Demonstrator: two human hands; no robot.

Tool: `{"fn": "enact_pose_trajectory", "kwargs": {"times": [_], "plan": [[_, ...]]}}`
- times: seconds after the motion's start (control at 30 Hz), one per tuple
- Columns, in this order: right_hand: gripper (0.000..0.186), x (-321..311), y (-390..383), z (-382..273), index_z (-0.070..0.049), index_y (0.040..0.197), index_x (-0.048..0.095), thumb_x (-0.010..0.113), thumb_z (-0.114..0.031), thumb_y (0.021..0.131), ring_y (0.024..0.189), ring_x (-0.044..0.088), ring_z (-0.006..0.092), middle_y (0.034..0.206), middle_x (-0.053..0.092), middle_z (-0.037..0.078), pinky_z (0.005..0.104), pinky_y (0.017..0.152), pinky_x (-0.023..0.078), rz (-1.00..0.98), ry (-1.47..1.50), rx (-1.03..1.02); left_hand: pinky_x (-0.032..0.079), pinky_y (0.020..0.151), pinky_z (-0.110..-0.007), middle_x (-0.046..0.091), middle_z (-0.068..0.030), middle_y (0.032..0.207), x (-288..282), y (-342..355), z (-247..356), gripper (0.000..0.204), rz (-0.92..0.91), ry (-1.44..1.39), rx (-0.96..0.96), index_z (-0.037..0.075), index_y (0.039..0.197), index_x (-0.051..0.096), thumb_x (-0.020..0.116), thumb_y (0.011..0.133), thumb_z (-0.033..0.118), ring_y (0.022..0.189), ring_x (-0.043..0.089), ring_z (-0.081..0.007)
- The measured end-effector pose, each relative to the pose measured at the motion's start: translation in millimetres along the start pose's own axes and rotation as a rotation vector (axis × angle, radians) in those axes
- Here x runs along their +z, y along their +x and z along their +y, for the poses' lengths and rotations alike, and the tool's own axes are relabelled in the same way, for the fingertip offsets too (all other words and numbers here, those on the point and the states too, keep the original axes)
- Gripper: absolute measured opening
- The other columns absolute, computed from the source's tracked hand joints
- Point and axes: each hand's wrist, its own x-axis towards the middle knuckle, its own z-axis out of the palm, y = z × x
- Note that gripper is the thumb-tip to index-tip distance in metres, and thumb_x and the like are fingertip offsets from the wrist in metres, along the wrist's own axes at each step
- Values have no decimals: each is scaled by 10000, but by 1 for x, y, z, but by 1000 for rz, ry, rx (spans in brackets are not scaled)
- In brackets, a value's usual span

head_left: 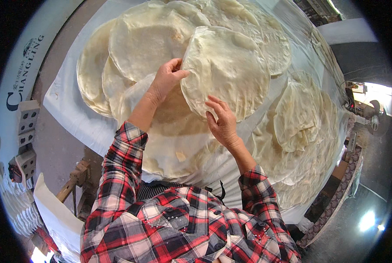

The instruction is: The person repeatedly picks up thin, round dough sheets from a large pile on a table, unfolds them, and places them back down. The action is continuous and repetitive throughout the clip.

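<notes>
A large, thin, round, pale-yellow flatbread [231,70] is lifted in front of me, its surface wavy and its rim slightly ruffled. My left hand [163,81] pinches its left edge between thumb and fingers. Near its lower edge is my right hand [223,124], with fingers apart; whether the fingertips touch the sheet I cannot tell. Below and between my hands lies another flatbread [174,151] with a small loose flake on it, partly in my shadow.
Several piled flatbreads [150,39] lie at the far left, and wrinkled ones [299,118] at the right. A white sheet [73,94] covers the work surface. Hollow bricks [28,122] stand at the left edge, a fan [374,117] at the right.
</notes>
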Motion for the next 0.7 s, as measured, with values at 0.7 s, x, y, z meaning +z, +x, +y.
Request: {"fn": "enact_pose_trajectory", "kwargs": {"times": [0.7], "plan": [[390,-20,80,-32,-20,1105,550,645,-234,792,1024,614,299,1149,610,169,362,871,477,86,42,333,501,705,-228,607,-79,1085,40,2,11,680,-216,-424,133,116,1433,268,451,802,-59,876,596,-105]]}}
